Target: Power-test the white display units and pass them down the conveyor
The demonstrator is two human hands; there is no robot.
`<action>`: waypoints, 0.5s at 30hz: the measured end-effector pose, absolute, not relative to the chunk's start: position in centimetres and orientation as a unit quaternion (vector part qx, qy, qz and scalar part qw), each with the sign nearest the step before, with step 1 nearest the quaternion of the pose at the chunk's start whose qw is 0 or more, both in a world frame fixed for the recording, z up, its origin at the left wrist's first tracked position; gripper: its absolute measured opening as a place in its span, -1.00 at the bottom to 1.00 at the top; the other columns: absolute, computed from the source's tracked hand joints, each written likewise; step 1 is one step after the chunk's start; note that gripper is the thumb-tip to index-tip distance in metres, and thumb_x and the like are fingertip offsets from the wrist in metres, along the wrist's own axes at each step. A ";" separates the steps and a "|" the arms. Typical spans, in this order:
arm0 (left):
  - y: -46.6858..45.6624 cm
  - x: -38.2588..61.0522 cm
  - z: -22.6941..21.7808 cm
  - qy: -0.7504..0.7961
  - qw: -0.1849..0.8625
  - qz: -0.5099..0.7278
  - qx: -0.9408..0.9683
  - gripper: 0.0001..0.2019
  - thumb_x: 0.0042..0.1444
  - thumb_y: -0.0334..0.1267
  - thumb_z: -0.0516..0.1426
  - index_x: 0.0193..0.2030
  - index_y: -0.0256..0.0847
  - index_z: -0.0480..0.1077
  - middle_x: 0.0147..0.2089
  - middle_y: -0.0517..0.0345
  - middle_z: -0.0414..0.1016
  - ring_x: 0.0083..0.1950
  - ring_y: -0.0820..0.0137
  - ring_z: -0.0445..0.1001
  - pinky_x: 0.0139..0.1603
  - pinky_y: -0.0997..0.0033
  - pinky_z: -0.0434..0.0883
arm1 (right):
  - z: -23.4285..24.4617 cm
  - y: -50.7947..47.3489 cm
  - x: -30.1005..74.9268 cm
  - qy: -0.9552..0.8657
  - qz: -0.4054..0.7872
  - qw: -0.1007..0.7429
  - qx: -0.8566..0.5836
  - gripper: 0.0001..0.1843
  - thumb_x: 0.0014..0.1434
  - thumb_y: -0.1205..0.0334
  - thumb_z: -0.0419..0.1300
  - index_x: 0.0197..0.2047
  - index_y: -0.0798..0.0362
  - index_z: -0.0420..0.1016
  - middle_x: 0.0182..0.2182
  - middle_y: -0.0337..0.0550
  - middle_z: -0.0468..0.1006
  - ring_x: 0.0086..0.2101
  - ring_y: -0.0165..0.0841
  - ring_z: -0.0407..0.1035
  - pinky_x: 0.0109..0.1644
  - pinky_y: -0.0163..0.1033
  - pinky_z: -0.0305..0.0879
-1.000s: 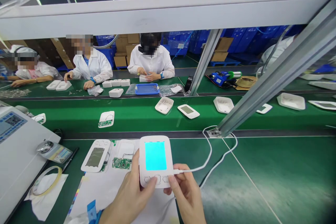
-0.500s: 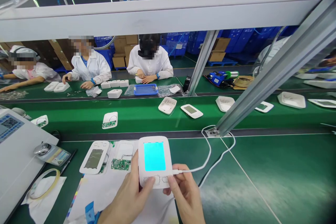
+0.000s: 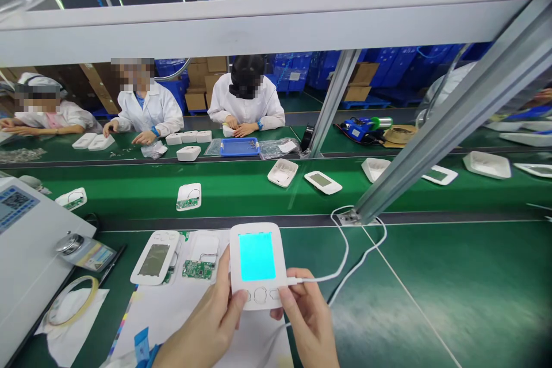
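Observation:
Both my hands hold up a white device (image 3: 257,264) with a lit cyan screen and three buttons below it. My left hand (image 3: 211,322) grips its lower left edge, thumb by the left button. My right hand (image 3: 308,316) grips the lower right corner, thumb near the right button. A white cable (image 3: 345,253) is plugged into the device's right side and runs off to a metal post. Left of the device, a second white front shell with a dark screen (image 3: 155,257) and an open shell with a green circuit board (image 3: 200,259) lie on white paper (image 3: 172,310).
A grey machine (image 3: 26,253) stands at the left, with a tape ring (image 3: 71,301) beside it. White device parts ride the green conveyor belt (image 3: 241,190). Three people in white coats work on the far side. A slanted metal post (image 3: 431,144) crosses the right.
My left thumb has slid off the left button toward the device's edge. The parts on the conveyor belt have drifted to the right.

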State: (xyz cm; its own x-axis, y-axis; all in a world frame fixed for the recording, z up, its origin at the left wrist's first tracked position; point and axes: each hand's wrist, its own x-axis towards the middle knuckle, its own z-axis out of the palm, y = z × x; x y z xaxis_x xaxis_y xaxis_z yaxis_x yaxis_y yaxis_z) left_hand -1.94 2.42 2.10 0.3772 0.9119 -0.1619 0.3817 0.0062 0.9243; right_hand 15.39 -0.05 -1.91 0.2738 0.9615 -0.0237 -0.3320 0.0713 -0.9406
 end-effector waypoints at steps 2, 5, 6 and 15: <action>2.5 -1.9 2.1 0.486 0.515 0.260 0.657 -0.28 0.44 0.07 -0.15 0.54 -0.18 -0.40 -0.32 0.19 0.31 -0.34 0.30 0.30 -0.17 0.29 0.34 | -1.8 0.0 15.4 -0.339 0.496 0.647 -0.469 -0.63 0.22 -0.14 0.31 -0.14 -0.03 0.43 -0.47 -0.19 0.64 -0.52 -0.29 0.47 -0.48 -0.23 0.48; 2.6 -2.0 2.0 0.478 0.516 0.244 0.668 -0.28 0.45 0.06 -0.16 0.54 -0.21 -0.43 -0.30 0.17 0.34 -0.33 0.30 0.32 -0.16 0.28 0.37 | -1.7 0.0 15.4 -0.339 0.494 0.647 -0.472 -0.64 0.21 -0.14 0.32 -0.15 -0.04 0.44 -0.46 -0.19 0.64 -0.51 -0.28 0.49 -0.48 -0.23 0.49; 2.5 -2.0 2.1 0.482 0.513 0.241 0.668 -0.28 0.44 0.06 -0.16 0.54 -0.21 -0.44 -0.29 0.15 0.36 -0.33 0.30 0.33 -0.15 0.27 0.37 | -1.7 0.0 15.4 -0.337 0.495 0.646 -0.473 -0.64 0.21 -0.14 0.32 -0.15 -0.05 0.44 -0.46 -0.20 0.64 -0.51 -0.28 0.49 -0.48 -0.24 0.49; 4.5 -1.9 1.2 0.464 0.568 0.345 0.585 -0.25 0.28 0.15 0.11 0.48 -0.13 -0.01 -0.11 0.00 0.50 -0.35 0.34 0.42 -0.43 0.40 0.42 | -2.2 0.0 15.5 -0.346 0.489 0.648 -0.470 -0.62 0.23 -0.14 0.31 -0.21 0.03 0.62 -0.54 -0.16 0.63 -0.56 -0.30 0.48 -0.47 -0.25 0.43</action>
State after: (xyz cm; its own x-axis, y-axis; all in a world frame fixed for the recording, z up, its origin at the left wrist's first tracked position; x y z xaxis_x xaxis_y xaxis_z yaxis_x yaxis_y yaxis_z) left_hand -1.88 4.55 1.21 0.3307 0.9355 -0.1243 0.1511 0.0775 0.9855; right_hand 15.49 0.01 -2.19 0.2831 0.9590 -0.0117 -0.3091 0.0796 -0.9477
